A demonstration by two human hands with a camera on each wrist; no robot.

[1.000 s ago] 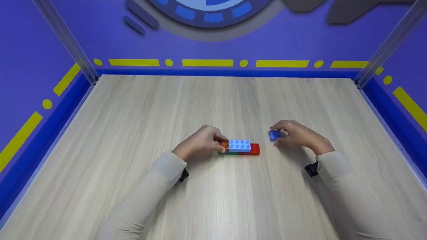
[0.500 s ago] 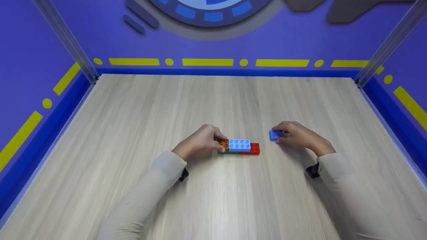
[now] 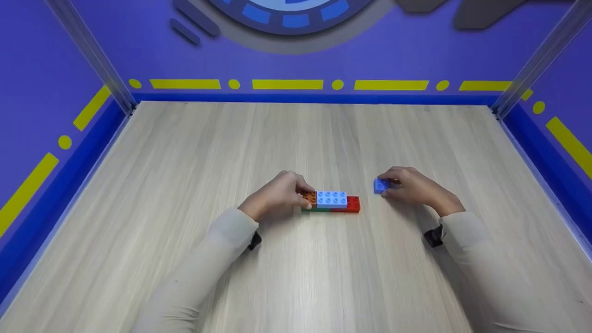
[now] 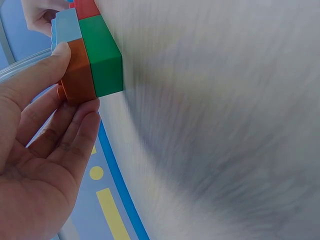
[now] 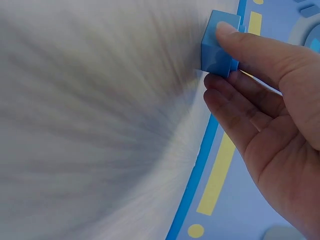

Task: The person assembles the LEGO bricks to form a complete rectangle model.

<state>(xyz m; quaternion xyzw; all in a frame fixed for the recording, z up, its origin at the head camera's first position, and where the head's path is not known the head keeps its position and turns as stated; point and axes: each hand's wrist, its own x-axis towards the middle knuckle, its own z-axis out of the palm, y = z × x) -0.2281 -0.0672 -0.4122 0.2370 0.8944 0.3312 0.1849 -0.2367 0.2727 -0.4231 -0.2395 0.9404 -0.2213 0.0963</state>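
**Two hands, one brick stack, one loose blue brick**

So here the left hand (image 3: 276, 196) is pinching the orange brick (image 3: 310, 199) at the left end of the little stack (image 3: 330, 203) sitting mid-table (image 3: 296, 277). In the left wrist view the thumb (image 4: 37, 80) sits on top of the orange piece and the fingers (image 4: 75, 135) wrap under its end, so it's a proper closed pinch, not just a touch. The right hand (image 3: 416, 188) has its thumb and fingers closed around the small blue brick (image 3: 381, 185), which sits just right of the stack, near it but not touching.

My take on doing this bit well: keep the left hand planted so the stack can't slide, carry the blue brick level with studs up, line its edges up square before pushing down, and press straight, not at an angle, or the row underneath may pop apart.

Count, as far as I can see:
- orange: 1
- light blue brick (image 3: 331, 198): 1
- red brick (image 3: 353, 204): 1
- green brick (image 4: 102, 55): 1
- small blue: 1

That's five bricks and two hands.
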